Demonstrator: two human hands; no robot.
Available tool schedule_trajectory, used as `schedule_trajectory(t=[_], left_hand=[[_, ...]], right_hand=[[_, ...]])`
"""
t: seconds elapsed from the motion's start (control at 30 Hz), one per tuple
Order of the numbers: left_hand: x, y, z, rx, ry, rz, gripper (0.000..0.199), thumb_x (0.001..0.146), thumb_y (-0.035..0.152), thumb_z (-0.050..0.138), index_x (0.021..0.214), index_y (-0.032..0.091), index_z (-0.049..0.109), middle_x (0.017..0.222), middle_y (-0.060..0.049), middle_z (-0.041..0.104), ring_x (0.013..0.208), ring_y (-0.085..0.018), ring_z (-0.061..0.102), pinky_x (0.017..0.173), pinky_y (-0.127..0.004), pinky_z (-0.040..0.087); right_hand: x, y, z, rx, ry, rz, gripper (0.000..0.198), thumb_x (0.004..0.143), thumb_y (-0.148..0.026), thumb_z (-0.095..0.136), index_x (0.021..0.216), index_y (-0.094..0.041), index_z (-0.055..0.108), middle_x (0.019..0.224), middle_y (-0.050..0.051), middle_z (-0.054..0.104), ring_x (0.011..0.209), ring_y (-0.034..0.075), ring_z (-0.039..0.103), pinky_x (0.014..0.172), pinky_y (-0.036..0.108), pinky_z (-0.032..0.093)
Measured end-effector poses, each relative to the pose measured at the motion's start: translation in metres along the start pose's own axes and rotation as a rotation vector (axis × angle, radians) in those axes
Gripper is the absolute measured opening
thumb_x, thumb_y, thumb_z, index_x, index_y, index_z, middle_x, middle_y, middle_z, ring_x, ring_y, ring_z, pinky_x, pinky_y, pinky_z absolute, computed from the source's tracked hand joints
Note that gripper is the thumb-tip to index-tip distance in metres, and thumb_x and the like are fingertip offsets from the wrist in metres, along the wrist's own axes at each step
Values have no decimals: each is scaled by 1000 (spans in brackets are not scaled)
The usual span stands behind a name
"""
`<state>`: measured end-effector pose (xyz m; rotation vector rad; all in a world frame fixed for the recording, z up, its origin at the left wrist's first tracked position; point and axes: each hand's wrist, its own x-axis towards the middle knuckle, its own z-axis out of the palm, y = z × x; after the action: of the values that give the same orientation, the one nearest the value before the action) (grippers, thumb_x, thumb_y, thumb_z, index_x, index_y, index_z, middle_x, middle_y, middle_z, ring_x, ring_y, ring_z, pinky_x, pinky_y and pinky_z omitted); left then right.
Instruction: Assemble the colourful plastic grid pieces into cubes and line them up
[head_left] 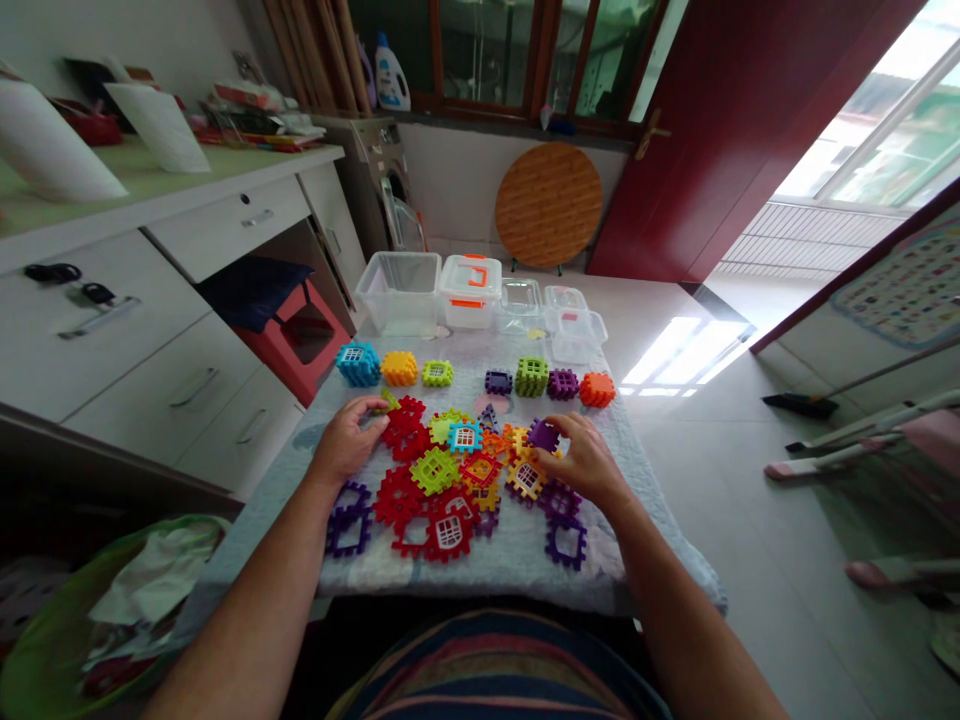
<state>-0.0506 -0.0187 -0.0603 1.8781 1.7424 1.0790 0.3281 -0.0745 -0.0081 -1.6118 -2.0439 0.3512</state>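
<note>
Purple piece [541,434] lies left of the right hand [586,458] pinching it; the left hand [349,436] pinches a lime piece [391,400].

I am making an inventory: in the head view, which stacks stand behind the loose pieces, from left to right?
Blue stack, yellow stack, lime stack, navy stack, green stack, purple stack, orange stack.

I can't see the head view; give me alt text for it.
The left hand holds a yellow-green piece and the right hand a purple piece over a cloth-covered table. Between them lies a jumble of colourful toothed plastic pieces; beyond stand coloured stacks and clear plastic boxes.
</note>
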Motion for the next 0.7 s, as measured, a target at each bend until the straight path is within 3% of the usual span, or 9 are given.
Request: schedule_trajectory(t=[0.13,0.3,0.5,0.7], left_hand=[[0,-1,0,6,-4,5,31,77,43,56,97,21,66,113,-9,68,110,-27,62,104,-42,45],[0,-3,0,17,3,8,31,77,43,56,97,22,66,113,-8,68,109,-27,62,103,-41,47],[1,-6,1,24,1,17,32,77,44,56,99,22,66,113,-9,68,110,-27,62,104,-42,46],[0,-8,1,13,-5,11,34,78,44,55,100,20,67,114,-10,67,110,-28,62,104,-43,45]], right_hand=[[8,17,-8,59,25,48,31,74,-32,66,102,-19,65,93,7,63,88,24,59,84,39,47],[33,35,-24,-76,58,-42,43,72,-28,64,114,-19,64,109,11,60,103,28,55,95,46,44],[81,58,-43,-259,-20,-70,44,72,-28,65,116,-24,66,115,11,59,109,34,49,96,50,40],[107,68,-42,-343,-142,-62,43,72,-28,65,115,-23,68,115,12,60,110,35,49,95,50,40]])
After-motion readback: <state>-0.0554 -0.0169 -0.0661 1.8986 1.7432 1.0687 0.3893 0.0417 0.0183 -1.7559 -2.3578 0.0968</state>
